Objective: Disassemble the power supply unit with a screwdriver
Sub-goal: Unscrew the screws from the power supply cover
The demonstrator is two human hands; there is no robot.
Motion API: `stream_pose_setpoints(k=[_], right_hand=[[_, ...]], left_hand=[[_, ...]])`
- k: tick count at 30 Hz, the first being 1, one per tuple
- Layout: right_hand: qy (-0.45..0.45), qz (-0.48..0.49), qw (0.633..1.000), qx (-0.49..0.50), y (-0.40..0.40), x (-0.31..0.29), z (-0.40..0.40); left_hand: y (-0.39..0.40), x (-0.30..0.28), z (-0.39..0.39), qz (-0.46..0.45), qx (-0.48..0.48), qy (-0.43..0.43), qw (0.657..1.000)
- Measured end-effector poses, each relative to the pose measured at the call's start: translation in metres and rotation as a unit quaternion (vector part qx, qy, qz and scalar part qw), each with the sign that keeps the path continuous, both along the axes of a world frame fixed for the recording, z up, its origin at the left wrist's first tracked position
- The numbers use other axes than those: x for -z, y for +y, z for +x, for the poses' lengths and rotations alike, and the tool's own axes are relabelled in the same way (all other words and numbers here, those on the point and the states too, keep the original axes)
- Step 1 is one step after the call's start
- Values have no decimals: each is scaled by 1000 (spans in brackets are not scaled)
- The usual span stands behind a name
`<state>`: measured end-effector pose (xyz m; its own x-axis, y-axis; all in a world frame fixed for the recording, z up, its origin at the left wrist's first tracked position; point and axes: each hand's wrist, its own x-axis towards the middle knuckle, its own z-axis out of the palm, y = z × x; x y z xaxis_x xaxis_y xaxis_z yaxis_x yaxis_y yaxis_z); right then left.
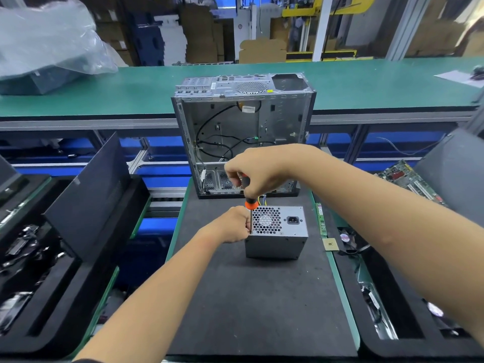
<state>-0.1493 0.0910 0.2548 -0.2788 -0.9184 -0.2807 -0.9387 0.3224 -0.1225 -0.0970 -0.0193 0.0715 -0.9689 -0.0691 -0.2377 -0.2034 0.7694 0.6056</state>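
A grey metal power supply unit (277, 242) stands on a black foam mat (262, 305), its fan grille and power socket facing up. A screwdriver (248, 203) with a black and orange handle stands upright, its tip at the near-left corner of the unit's top face. My right hand (258, 171) grips the handle from above. At the unit's left edge my left hand (234, 225) pinches the screwdriver's shaft near the tip. Coloured wires show behind the unit.
An open, emptied computer case (243, 132) stands upright just behind the unit. Black trays of parts flank the mat left (39, 271) and right (392, 310). A circuit board (408, 182) lies at the right, a small chip (330, 243) beside the mat. A green bench (131, 90) runs behind.
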Motion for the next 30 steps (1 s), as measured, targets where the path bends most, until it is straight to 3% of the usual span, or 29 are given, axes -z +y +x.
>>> stream_pose_setpoints(k=[3,7,10,17,24,30], right_hand=[[11,28,1000,-4,1,-1,2],[44,62,995,66,-3,5,2],[111,62,992,23,-7,8,-1],[-23,-10,999,-29,2,-1,-6],[-7,51,992,114,-1,3,-8],[17,-10,999,-27,9,0,-14]], left_hand=[[1,1,2,10,-8,1,1000],[1,1,1,0,-10,12,1000],[1,0,3,5,-12,8,1000],[3,-4,5,11,4,6,1000],[3,-4,4,15,-6,0,1000],[3,-3,2,-11,-10,-8,1000]])
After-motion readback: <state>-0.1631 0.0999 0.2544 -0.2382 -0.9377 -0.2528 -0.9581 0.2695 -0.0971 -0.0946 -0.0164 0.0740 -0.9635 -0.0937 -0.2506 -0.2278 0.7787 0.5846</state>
